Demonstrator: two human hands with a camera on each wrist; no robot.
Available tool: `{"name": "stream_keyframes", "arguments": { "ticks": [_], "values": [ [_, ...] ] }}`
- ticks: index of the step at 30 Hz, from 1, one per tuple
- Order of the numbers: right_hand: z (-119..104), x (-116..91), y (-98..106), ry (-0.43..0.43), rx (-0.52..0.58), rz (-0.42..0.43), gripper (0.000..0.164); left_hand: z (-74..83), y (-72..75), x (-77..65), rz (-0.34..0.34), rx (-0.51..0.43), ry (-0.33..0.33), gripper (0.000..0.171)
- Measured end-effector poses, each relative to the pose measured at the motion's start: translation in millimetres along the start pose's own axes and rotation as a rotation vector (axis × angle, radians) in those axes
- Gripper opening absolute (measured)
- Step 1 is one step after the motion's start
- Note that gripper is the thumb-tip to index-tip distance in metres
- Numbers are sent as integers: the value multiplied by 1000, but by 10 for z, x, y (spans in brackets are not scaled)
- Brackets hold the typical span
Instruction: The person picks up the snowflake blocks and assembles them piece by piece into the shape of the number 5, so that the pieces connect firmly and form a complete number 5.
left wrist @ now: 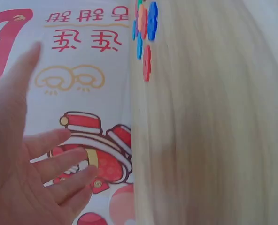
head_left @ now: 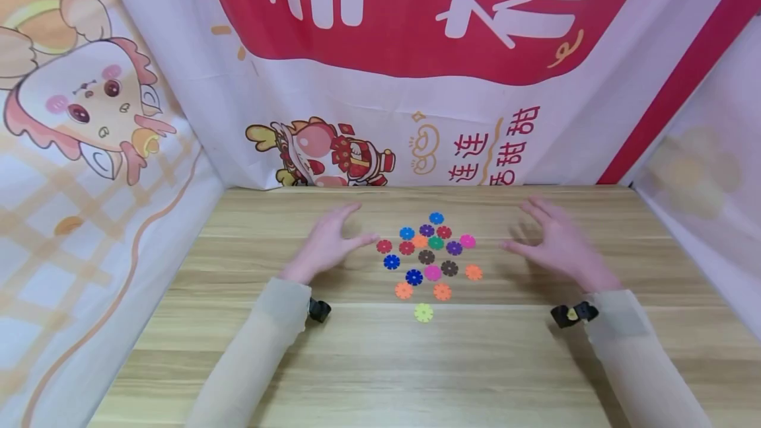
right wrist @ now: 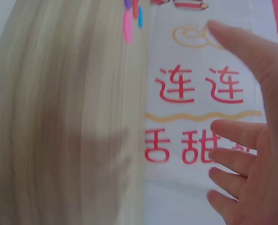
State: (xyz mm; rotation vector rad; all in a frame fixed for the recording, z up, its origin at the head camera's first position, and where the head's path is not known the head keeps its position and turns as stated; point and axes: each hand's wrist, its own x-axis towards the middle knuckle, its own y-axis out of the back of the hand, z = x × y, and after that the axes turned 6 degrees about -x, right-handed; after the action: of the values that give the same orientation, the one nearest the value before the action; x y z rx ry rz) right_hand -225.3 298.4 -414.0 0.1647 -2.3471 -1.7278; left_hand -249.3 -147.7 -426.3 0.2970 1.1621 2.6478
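Note:
Several notched plastic discs lie flat in a loose cluster mid-table, among them a yellow disc (head_left: 424, 312) at the near end, a green disc (head_left: 436, 242) and a light blue disc (head_left: 436, 218) at the far end. My left hand (head_left: 327, 243) hovers left of the cluster, thumb toward a red disc (head_left: 384, 246), holding nothing. On the other side my right hand (head_left: 561, 243) is spread, its palm facing the discs, also holding nothing. Both wrist views show relaxed, parted fingers, with a red disc (left wrist: 147, 63) and a pink disc (right wrist: 127, 26) at the top.
The wood-grain table (head_left: 368, 362) meets a printed cloth (head_left: 357, 91) hanging along its back edge. More cloth (head_left: 196, 216) runs down the left side, and a pale sheet (head_left: 701, 216) borders the right. Dark straps (head_left: 574, 314) sit at the wrists.

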Motion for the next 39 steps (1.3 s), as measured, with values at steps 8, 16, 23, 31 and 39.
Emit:
{"name": "stream_keyframes", "arguments": {
  "ticks": [8, 16, 23, 31, 39],
  "values": [
    [-124, -5, -200, 51, 195, -74, 88, 39, -193, 63, -55, -114, -14, 71],
    [-320, -76, -314, 84, 310, -137, 68, 28, -352, 147, -110, -159, 29, 62],
    [-400, -77, -434, 67, 297, -189, 53, 6, -400, 241, -103, -121, 51, 48],
    [-437, -58, -533, 99, 275, -213, 37, 37, -413, 271, -113, -99, 80, 31],
    [-395, -41, -560, 96, 309, -221, 32, 60, -417, 275, -114, -99, 99, 26]
  ]
}}
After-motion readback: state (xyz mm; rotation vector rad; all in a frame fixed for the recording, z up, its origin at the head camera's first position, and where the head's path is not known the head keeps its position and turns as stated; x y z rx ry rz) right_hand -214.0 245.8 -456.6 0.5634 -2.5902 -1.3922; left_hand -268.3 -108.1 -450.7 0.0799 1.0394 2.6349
